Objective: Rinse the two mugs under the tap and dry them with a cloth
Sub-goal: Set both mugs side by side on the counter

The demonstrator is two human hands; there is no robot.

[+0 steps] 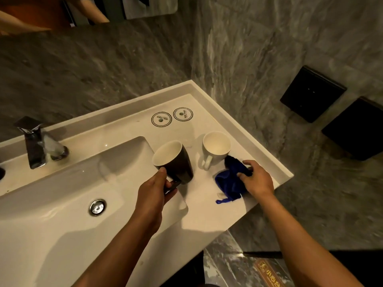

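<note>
A black mug (176, 160) with a white inside is tilted at the right edge of the basin, and my left hand (154, 189) grips its handle. A white mug (215, 148) stands upright on the counter to its right, handle facing me. Just right of the white mug lies a crumpled blue cloth (229, 182). My right hand (258, 178) rests on the cloth with its fingers closing over it. The chrome tap (37, 146) stands at the far left behind the basin; no water is visible running.
The white counter (207, 210) ends at a raised edge on the right, against a grey stone wall. The basin drain (97, 207) sits in front of me. Two round coasters (172, 117) lie at the back. Two dark wall boxes (313, 94) hang to the right.
</note>
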